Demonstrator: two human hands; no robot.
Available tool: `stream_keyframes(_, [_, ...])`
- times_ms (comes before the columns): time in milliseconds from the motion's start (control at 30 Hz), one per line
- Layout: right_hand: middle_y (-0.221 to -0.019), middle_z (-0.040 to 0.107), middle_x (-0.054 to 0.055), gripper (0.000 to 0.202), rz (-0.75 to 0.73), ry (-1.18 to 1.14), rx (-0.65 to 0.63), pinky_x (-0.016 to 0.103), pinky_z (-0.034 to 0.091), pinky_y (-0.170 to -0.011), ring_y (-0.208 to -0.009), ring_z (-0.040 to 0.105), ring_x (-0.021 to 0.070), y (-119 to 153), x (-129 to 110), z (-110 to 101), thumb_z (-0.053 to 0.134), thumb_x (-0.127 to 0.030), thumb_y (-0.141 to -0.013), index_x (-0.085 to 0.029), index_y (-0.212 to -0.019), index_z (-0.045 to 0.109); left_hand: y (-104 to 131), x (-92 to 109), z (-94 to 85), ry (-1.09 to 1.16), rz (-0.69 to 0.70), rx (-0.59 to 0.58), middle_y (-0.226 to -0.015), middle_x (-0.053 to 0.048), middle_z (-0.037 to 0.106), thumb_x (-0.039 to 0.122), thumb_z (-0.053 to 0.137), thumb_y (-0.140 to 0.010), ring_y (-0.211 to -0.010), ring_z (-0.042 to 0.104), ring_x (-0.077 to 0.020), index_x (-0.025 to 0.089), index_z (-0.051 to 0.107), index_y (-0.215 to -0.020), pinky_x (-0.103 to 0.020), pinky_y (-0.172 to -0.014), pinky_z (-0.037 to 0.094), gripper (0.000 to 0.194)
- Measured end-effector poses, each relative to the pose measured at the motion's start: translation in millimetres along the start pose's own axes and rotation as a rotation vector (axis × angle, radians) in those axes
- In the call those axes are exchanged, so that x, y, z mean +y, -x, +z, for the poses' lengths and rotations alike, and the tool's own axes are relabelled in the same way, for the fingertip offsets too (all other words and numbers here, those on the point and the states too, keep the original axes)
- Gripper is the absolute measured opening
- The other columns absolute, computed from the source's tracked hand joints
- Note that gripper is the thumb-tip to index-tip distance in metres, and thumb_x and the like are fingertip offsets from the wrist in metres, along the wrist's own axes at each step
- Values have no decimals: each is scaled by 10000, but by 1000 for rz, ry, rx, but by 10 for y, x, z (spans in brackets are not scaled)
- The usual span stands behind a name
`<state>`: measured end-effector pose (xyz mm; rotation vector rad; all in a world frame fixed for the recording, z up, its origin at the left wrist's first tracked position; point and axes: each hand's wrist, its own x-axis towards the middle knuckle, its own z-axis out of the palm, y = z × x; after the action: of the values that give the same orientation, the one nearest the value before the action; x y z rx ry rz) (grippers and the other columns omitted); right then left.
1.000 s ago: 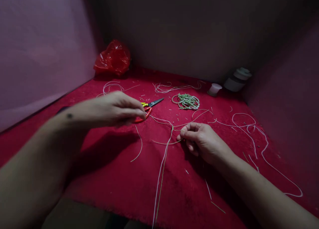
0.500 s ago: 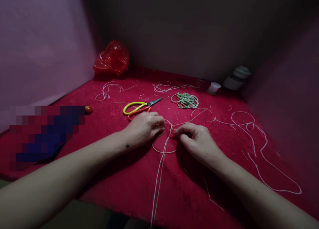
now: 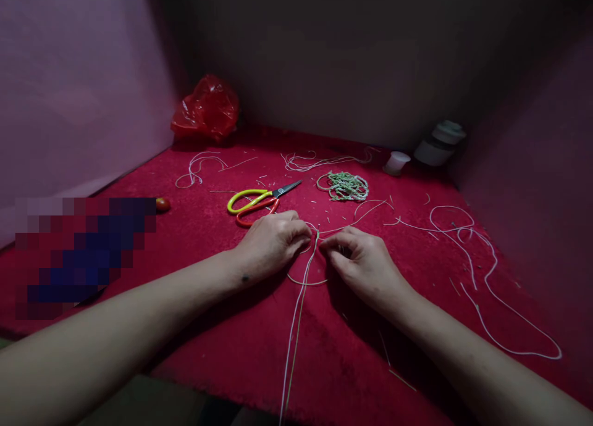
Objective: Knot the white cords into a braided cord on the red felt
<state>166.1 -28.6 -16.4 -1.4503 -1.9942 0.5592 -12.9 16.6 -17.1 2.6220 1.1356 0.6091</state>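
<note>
Hard to make out: the exact hold of left hand (image 3: 273, 241) and right hand (image 3: 365, 259), both with fingers curled inward, one on each side of a small greenish knot (image 3: 317, 234). Cannot tell, for either, whether closed on cord. From the knot toward the near edge, pale cords (image 3: 291, 346), cut off at the bottom of the view. Just in front of the knot, a tan loop (image 3: 308, 284), ends lost by the hands. Near the left hand, scissors (image 3: 250, 202). Masked by coarse pixels at left, a dark blue thing (image 3: 88, 259). Dim at far right, a jar (image 3: 440, 145). Underneath, red cloth (image 3: 217, 352), strewn with thread clippings; around it, a pinkish-purple left wall (image 3: 78, 74) and a dark back wall (image 3: 324, 55), deep in shadow.
</note>
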Motion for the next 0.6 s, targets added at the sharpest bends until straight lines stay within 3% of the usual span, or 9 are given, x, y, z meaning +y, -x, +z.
stream_keyframes(433, [-746, 603, 53, 206, 80, 71, -7, 267, 427, -650, -679, 554, 144, -41, -73, 29, 522, -158, -781, -196, -852, 711, -4, 65, 73, -39, -11, 4, -757, -29, 585, 246, 470, -847, -683, 543, -124, 147, 582, -826, -248, -638, 423, 151])
stream_keyframes(600, [-728, 621, 48, 155, 135, 70, -5, 264, 414, -637, -667, 557, 143, -86, -77, 52, 537, -183, -765, -183, -755, 692, -1, 62, 106, -61, -13, -16, -784, -35, 589, 260, 455, -856, -693, 549, -133, 142, 558, -844, -254, -625, 416, 157])
